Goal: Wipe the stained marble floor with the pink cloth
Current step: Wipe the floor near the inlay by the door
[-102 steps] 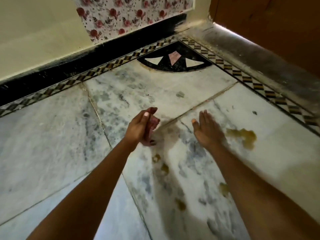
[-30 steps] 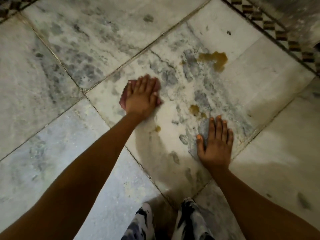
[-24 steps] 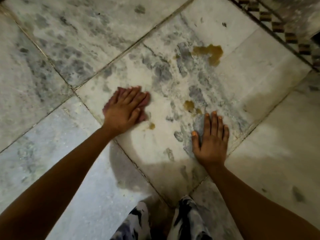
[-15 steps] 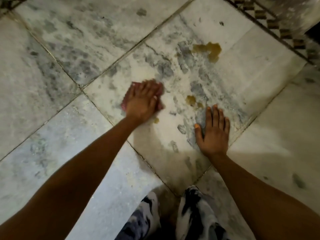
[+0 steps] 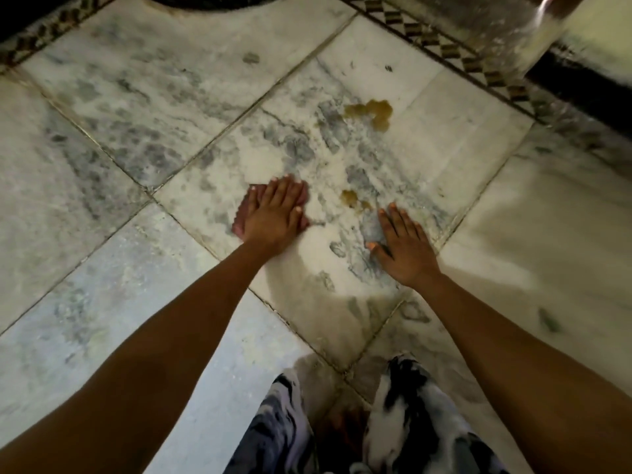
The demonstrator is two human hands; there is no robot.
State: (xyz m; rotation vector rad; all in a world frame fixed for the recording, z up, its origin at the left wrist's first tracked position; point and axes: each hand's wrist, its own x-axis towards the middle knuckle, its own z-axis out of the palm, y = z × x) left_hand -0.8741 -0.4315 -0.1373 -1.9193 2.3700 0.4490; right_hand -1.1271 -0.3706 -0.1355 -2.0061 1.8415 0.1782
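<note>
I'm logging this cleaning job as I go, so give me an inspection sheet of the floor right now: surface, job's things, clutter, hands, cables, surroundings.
Surface: marble floor, grey-veined tiles; large yellow-brown stain and smaller stain, both not yet wiped.
Job's things: pink cloth, flat on the floor under the left hand.
Clutter: nothing seen.
Hands: left hand presses the cloth with straight fingers; right hand rests flat on bare tile beside the smaller stain.
Cables: nothing seen.
Surroundings: checkered border strip along the far edge; the person's patterned trousers at the bottom.
</note>
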